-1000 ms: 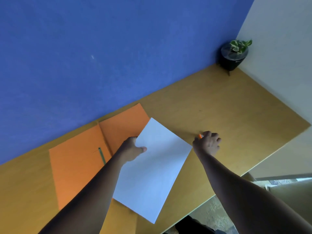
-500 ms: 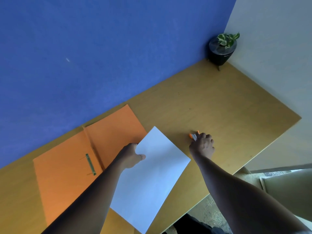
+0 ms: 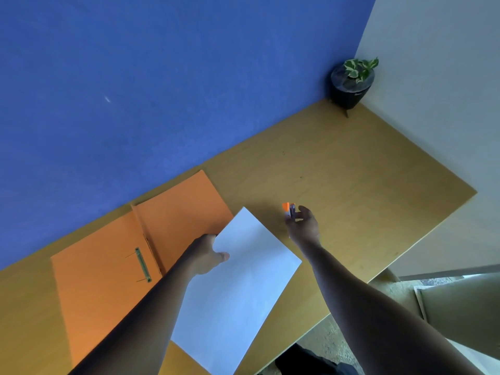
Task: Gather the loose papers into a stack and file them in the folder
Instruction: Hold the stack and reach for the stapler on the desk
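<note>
**Papers gripped beside the open folder**

The white papers (image 3: 238, 288) lie over the desk's (image 3: 351, 185) near edge, overlapping the open orange folder (image 3: 108, 266) by the blue wall. The left hand (image 3: 207, 255) pinches their far corner, thumb on top. The right hand (image 3: 303, 226) grips a small orange object (image 3: 289, 208). A potted plant (image 3: 351, 82) occupies the far corner.
</note>
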`<state>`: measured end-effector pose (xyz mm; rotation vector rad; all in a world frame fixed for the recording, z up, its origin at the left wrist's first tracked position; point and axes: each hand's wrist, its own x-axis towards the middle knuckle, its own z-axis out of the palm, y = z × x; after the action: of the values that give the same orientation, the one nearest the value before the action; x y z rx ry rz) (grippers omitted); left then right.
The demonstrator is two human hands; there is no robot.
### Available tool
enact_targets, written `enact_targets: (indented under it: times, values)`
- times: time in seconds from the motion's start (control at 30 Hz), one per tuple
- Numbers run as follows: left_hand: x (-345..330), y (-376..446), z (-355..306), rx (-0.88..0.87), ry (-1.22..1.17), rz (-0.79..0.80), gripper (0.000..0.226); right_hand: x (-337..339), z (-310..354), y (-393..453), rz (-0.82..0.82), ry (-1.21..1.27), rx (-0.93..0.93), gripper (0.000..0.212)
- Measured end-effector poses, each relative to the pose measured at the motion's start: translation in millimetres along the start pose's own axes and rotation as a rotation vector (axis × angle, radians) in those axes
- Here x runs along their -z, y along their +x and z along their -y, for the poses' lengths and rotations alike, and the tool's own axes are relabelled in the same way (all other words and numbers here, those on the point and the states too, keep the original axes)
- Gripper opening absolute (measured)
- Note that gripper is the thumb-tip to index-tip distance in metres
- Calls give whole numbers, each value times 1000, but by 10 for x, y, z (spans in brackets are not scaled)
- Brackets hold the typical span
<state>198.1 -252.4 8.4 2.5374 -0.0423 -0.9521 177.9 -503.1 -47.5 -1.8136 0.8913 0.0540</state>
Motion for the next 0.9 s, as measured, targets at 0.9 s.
enact_targets:
  times: [0.9]
  values:
    - [229, -412, 244, 31, -64, 34, 36, -283, 593, -555, 651, -145, 438, 29]
